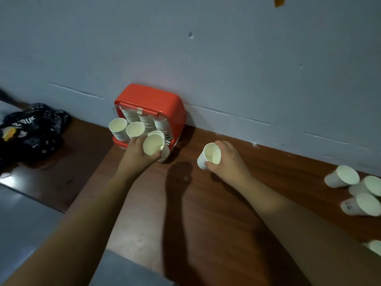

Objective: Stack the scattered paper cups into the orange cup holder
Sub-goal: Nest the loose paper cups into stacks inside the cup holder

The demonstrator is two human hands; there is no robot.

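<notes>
The left hand (138, 154) has its grip curled round a paper cup (153, 145) at the orange cup holder (150, 98) by the wall (226, 58), mid-insertion I'd say. The right hand (228, 159) grips a second cup (211, 154); next it needs nesting squarely.

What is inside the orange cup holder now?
Stacks of paper cups lie inside the orange cup holder, mouths sticking out. The left hand and its cup cover the lower right part.

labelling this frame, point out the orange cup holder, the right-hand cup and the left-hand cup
orange cup holder (150, 98): head view, on its orange top panel
right-hand cup (212, 154): head view, on its inner wall
left-hand cup (153, 144): head view, on its inner wall
</notes>
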